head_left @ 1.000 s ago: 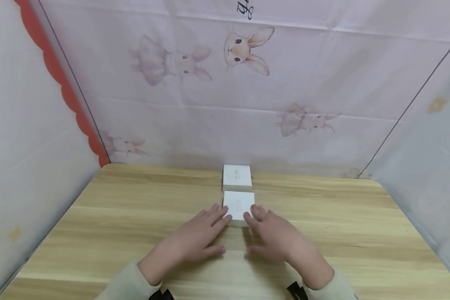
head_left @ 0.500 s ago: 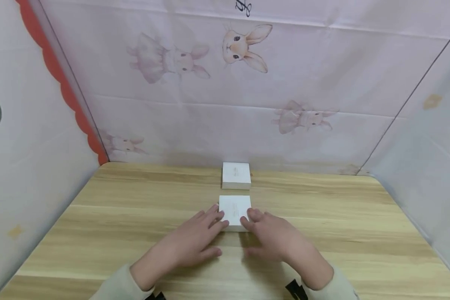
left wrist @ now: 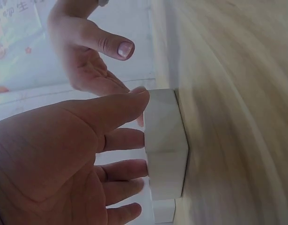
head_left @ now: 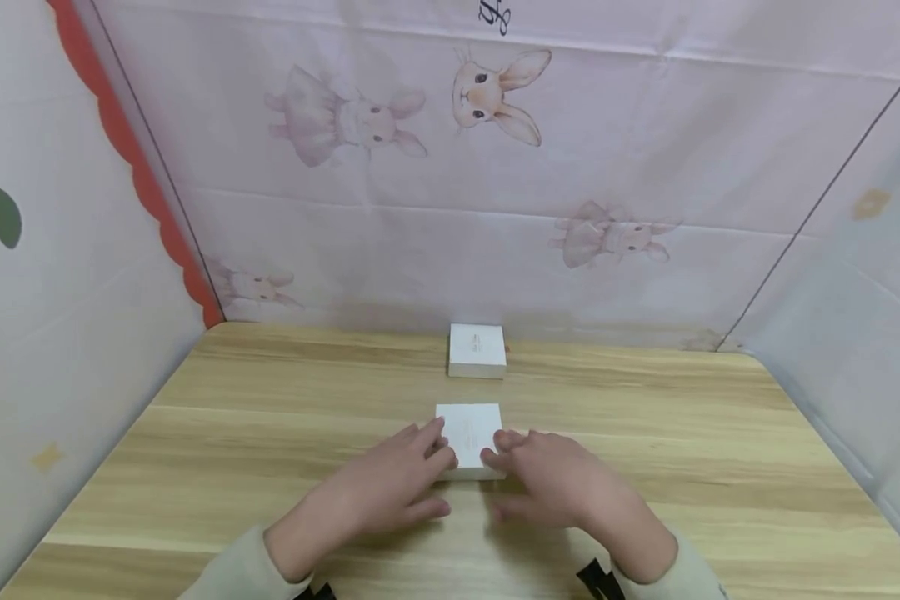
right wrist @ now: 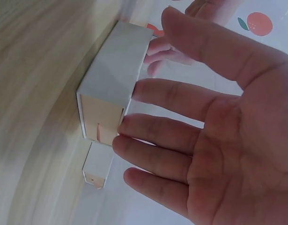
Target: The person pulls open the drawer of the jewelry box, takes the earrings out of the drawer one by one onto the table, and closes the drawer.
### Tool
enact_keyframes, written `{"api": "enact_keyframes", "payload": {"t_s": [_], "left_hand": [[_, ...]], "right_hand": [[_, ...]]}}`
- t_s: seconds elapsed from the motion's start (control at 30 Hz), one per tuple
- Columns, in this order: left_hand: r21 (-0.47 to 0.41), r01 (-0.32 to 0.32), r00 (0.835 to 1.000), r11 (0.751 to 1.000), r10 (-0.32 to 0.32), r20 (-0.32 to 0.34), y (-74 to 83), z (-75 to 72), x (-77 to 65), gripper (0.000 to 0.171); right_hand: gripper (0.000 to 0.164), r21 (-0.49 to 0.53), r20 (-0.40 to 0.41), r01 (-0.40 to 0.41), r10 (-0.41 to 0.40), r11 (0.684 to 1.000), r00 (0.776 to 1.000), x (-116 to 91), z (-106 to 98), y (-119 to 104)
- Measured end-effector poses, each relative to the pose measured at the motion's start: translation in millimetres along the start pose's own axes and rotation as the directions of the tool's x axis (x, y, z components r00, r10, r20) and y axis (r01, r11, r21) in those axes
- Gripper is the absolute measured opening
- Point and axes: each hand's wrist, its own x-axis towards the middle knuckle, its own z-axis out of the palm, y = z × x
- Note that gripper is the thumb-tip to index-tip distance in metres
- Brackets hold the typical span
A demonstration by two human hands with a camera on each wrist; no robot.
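Observation:
A square white box [head_left: 469,433] lies flat on the wooden table, between the two hands. My left hand [head_left: 393,479] touches its left edge with straight fingertips, the thumb apart from it. On the opposite edge, the fingertips of my right hand [head_left: 555,475] rest on the top and side. From the right wrist view, the box [right wrist: 111,65] shows a beige end panel with a small ribbon-like tab. Farther back, a second white box [head_left: 477,348] lies near the wall, apart from both hands.
The wooden table [head_left: 270,375] ends at a pink fabric backdrop [head_left: 420,267] printed with rabbits. Pale side curtains [head_left: 82,292] flank it left and right. Light sleeves with black straps [head_left: 600,577] cover the wrists.
The nearer box has slid toward the person with the fingertips of both hands on it, widening the gap to the farther box. The farther box stays in place.

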Motion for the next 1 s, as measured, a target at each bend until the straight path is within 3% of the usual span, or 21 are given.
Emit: {"api": "enact_keyframes", "payload": {"t_s": [0.33, 0.6, 1.0], "left_hand": [[0.024, -0.038, 0.999, 0.999, 0.038, -0.012, 12.6, -6.7, -7.3, 0.037], [0.071, -0.036, 0.999, 0.997, 0.037, -0.002, 21.4, -11.8, -11.0, 0.036], [0.044, -0.015, 1.0, 0.999, 0.014, 0.028, 27.2, -17.6, -15.7, 0.035]], "right_hand": [[0.056, 0.041, 0.014, 0.066, -0.067, 0.997, 0.998, -6, -6, -3], [0.04, 0.075, -0.007, 0.131, -0.131, 0.988, 0.991, -9, -8, -2], [0.036, 0.109, 0.03, 0.151, -0.155, 0.982, 0.987, -9, -12, -3]]}}
